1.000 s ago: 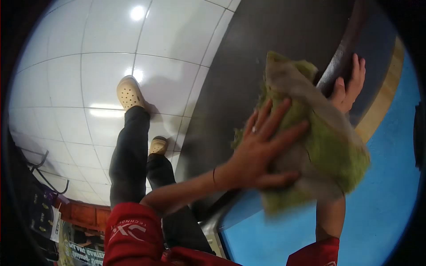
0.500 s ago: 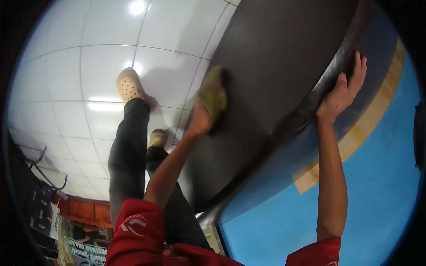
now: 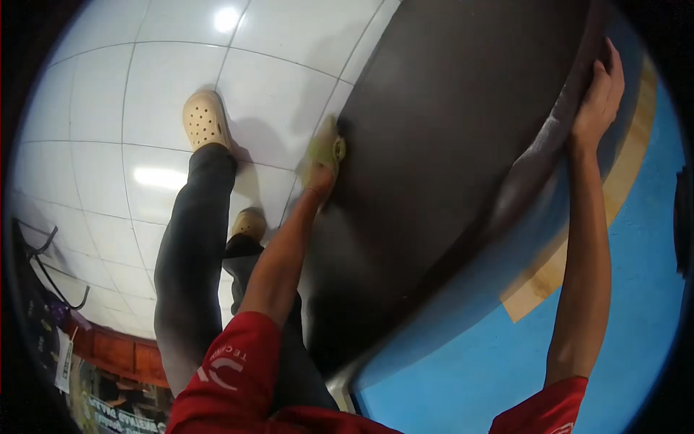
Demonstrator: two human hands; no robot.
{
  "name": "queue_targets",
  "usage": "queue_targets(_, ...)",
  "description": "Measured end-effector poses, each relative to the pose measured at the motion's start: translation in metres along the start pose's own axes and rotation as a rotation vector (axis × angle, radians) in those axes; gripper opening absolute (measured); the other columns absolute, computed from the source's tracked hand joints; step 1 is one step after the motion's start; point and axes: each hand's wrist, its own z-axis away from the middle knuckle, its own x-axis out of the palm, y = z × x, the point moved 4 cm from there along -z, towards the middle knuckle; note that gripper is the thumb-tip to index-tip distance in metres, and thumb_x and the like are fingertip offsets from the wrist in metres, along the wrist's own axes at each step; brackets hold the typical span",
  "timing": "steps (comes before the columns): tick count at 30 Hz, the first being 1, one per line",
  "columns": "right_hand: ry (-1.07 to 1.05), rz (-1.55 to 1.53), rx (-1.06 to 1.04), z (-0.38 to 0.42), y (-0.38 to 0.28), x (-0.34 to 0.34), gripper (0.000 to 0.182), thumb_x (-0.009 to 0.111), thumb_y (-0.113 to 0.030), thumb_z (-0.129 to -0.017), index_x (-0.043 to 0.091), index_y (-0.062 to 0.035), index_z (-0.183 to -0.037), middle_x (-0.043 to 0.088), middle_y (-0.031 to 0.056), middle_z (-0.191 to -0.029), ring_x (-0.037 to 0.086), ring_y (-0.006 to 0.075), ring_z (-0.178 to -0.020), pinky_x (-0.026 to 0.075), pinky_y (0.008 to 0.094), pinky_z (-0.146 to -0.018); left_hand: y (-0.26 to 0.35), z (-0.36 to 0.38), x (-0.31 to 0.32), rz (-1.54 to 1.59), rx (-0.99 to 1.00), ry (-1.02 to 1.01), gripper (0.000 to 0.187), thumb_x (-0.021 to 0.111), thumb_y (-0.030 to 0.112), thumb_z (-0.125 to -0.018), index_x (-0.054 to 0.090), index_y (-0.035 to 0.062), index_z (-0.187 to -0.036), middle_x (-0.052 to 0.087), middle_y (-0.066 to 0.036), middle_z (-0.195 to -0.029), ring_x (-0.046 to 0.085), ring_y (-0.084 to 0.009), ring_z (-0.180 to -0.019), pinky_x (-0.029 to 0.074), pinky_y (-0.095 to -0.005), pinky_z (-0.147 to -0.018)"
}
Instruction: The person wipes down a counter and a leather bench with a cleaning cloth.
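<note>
A yellow-green cloth [image 3: 318,147] is bunched in my left hand [image 3: 320,176], closed round it. The hand presses the cloth to the left edge of a long, dark brown, leather-like padded surface [image 3: 441,123]. At the upper right, my right hand [image 3: 598,105] rests along the far edge of the padding with its fingers stretched out, holding nothing. The edge's cover looks creased and shiny just below that hand.
White tiled floor [image 3: 87,173] lies to the left, where my feet stand in beige clogs [image 3: 204,119]. A blue wall [image 3: 463,362] with a wooden strip [image 3: 535,293] borders the padding on the right. A black metal frame [image 3: 47,267] and printed items appear at lower left.
My left hand has moved the cloth left, to the padding's edge. My right hand has slid up and right along the far edge. The view has shifted slightly.
</note>
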Motion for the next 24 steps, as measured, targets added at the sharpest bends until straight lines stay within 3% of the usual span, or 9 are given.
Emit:
queue_targets(4,-0.065,0.287,-0.367,0.009,0.008,-0.009,0.044,0.045,-0.017,-0.095,0.045,-0.0033,-0.137,0.043,0.0194,-0.142,0.041,0.0331,-0.131,0.031,0.0359,-0.109,0.015,0.019,0.002,0.102,0.045,-0.037,0.041,0.039,0.024,-0.101,0.044,0.0023,-0.135,0.049,-0.01,-0.134,0.045,-0.0196,-0.124,0.036,-0.0302,-0.105)
queue_targets(6,-0.019,0.139,0.232,-0.001,-0.015,-0.014,0.067,0.057,-0.042,-0.088,0.041,-0.0034,-0.14,0.035,0.0218,-0.147,0.031,0.0362,-0.137,0.022,0.0467,-0.112,0.071,0.045,0.015,0.087,0.15,-0.147,0.042,0.043,0.024,-0.098,0.046,0.0018,-0.133,0.048,-0.013,-0.135,0.042,-0.0243,-0.128,0.032,-0.0344,-0.108)
queue_targets(7,0.013,0.132,0.232,0.017,-0.03,-0.014,0.067,0.057,-0.042,-0.088,0.041,-0.0034,-0.14,0.035,0.0218,-0.147,0.031,0.0362,-0.137,0.022,0.0467,-0.112,0.119,0.062,0.03,0.073,0.247,-0.259,0.044,0.047,0.023,-0.094,0.048,0.0014,-0.132,0.047,-0.015,-0.137,0.038,-0.0292,-0.132,0.028,-0.0389,-0.111)
queue_targets(11,-0.233,0.337,0.083,0.168,-0.152,-0.049,0.056,0.039,-0.013,-0.09,0.036,-0.0121,-0.146,0.03,0.0183,-0.151,0.024,0.0356,-0.142,0.021,0.0533,-0.112,0.211,0.125,0.067,-0.118,0.412,-0.459,0.051,0.057,0.019,-0.085,0.049,0.0003,-0.131,0.043,-0.02,-0.14,0.031,-0.0401,-0.136,0.018,-0.047,-0.115)
queue_targets(13,-0.257,0.308,0.18,0.208,-0.172,-0.062,0.053,0.044,-0.02,-0.091,0.041,-0.009,-0.143,0.035,0.0172,-0.148,0.025,0.0354,-0.141,0.018,0.0516,-0.112,0.213,0.13,0.055,-0.198,0.865,-0.048,0.051,0.059,0.02,-0.086,0.047,0.0009,-0.132,0.042,-0.017,-0.141,0.034,-0.0366,-0.135,0.02,-0.0446,-0.115)
queue_targets(17,-0.146,0.311,0.199,0.218,-0.182,-0.06,0.051,0.05,-0.024,-0.09,0.047,-0.0064,-0.138,0.04,0.0172,-0.146,0.03,0.0345,-0.139,0.019,0.0483,-0.112,0.043,0.077,0.026,0.171,0.341,-0.133,0.054,0.052,0.022,-0.094,0.035,0.0027,-0.142,0.042,-0.013,-0.14,0.039,-0.0277,-0.13,0.026,-0.0388,-0.112)
queue_targets(19,-0.13,0.272,0.167,0.212,-0.178,-0.049,0.049,0.05,-0.022,-0.091,0.048,-0.0062,-0.137,0.041,0.0172,-0.145,0.031,0.0342,-0.139,0.021,0.0458,-0.112,-0.029,0.047,-0.008,-0.168,0.306,0.064,0.056,0.051,0.017,-0.092,0.033,0.0007,-0.143,0.042,-0.016,-0.14,0.043,-0.0294,-0.127,0.033,-0.0367,-0.107)
queue_targets(21,-0.071,0.162,0.14,0.216,-0.174,-0.049,0.047,0.049,-0.021,-0.092,0.049,-0.0065,-0.137,0.042,0.0166,-0.145,0.032,0.0337,-0.138,0.02,0.0448,-0.112,-0.038,0.036,-0.018,-0.614,0.364,0.267,0.057,0.051,0.015,-0.091,0.032,0.0002,-0.143,0.042,-0.017,-0.14,0.044,-0.03,-0.126,0.036,-0.0362,-0.106)
queue_targets(24,-0.077,0.165,0.154,0.216,-0.177,-0.051,0.045,0.048,-0.021,-0.093,0.05,-0.0062,-0.136,0.043,0.0147,-0.145,0.033,0.0329,-0.138,0.019,0.0447,-0.113,0.007,0.064,-0.01,-0.141,0.237,0.03,0.059,0.053,0.015,-0.087,0.034,0.0019,-0.142,0.041,-0.019,-0.14,0.04,-0.0333,-0.129,0.031,-0.0398,-0.109)
